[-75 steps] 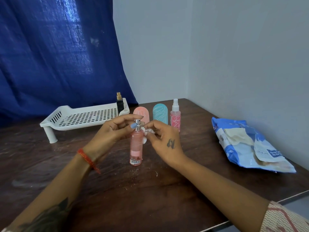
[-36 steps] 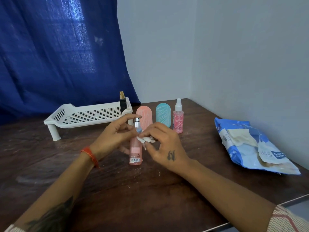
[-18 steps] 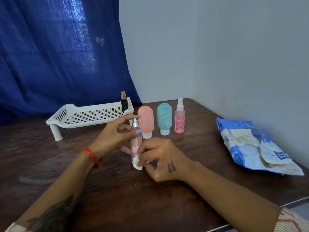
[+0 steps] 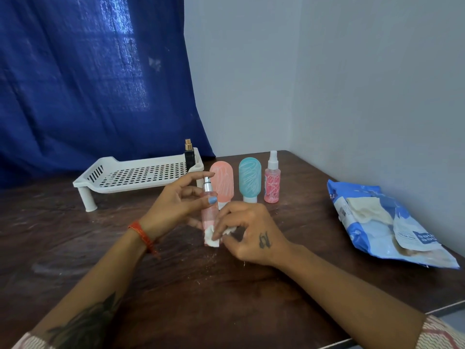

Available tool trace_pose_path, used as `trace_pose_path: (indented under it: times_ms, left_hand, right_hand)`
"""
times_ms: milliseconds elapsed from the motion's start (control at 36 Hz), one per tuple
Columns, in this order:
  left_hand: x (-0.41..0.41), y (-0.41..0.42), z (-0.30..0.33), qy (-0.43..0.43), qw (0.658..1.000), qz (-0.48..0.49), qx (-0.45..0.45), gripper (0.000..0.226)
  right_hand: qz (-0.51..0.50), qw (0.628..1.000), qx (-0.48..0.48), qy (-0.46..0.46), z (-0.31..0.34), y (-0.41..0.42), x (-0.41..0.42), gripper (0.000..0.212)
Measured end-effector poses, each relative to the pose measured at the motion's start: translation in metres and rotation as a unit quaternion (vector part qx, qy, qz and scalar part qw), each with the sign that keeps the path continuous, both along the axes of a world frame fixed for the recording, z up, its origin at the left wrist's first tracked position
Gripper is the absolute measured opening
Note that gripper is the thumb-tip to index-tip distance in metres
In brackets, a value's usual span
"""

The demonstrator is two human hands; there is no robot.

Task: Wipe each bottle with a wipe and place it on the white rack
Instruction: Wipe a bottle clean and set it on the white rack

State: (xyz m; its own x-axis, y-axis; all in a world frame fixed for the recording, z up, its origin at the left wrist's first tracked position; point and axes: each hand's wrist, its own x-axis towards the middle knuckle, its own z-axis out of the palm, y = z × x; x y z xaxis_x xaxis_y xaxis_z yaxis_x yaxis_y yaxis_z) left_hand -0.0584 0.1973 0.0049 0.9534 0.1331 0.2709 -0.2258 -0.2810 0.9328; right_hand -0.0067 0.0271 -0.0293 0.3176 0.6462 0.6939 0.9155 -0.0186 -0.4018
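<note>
A blue curtain (image 4: 93, 79) hangs across the far left, behind a dark wooden table (image 4: 201, 298). On the table's far left stands the white rack (image 4: 130, 176) on short legs, with a small dark bottle (image 4: 189, 157) with a gold top upright at its far right corner.

Nearer and to the right, the left hand (image 4: 173, 205) grips a slim pink spray bottle (image 4: 208, 210) round its upper part, thumb across the front and forefinger stretched over the silver nozzle; the bottle stands upright near the table's middle. An orange thread band (image 4: 141, 234) circles that wrist.

Just right of it, the right hand (image 4: 249, 233) pinches a crumpled white wipe (image 4: 212, 238) and presses it against the bottle's lower end.

Beyond the hands, in a row running right, stand a peach squeeze bottle (image 4: 224, 185), a teal squeeze bottle (image 4: 249, 180) and a pink patterned spray bottle (image 4: 272, 182) with a clear cap, all upright on the table and apart from the rack.

At the right, by the pale wall (image 4: 377, 96), lies a blue wipes pack (image 4: 382, 222), its flap peeled open and pale wipes showing inside.
</note>
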Motion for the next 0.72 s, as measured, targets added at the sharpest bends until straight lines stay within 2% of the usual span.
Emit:
trace_pose_path:
  times_ms: [167,306,361,472,528,611,722]
  left_hand:
    - [0.001,0.003,-0.001,-0.003,1.0,-0.004,-0.017,0.047]
    - [0.003,0.003,-0.001,0.013,0.999,-0.007,-0.035,0.053]
    - [0.003,0.003,-0.001,0.017,0.999,-0.009,-0.041,0.057]
    - [0.003,0.001,-0.002,0.02,0.998,-0.028,-0.058,0.056]
    - [0.003,0.001,-0.002,0.024,0.997,-0.041,-0.061,0.053]
    - [0.002,0.001,-0.002,0.04,0.996,-0.059,-0.05,0.046]
    - [0.003,0.006,-0.002,0.067,0.994,-0.071,-0.043,0.046]
  right_hand:
    - [0.005,0.996,-0.08,-0.037,-0.001,-0.002,0.002,0.023]
    - [-0.062,0.991,-0.099,-0.063,-0.001,-0.004,0.006,0.017]
    - [-0.099,0.991,-0.064,-0.066,-0.001,-0.005,0.01,0.016]
    - [-0.138,0.987,0.083,-0.016,0.002,-0.002,0.016,0.013]
    - [-0.15,0.981,0.124,0.016,0.004,0.0,0.017,0.02]
    - [-0.138,0.981,0.134,0.04,0.005,0.003,0.017,0.025]
    - [-0.115,0.985,0.124,0.028,0.002,0.004,0.016,0.018]
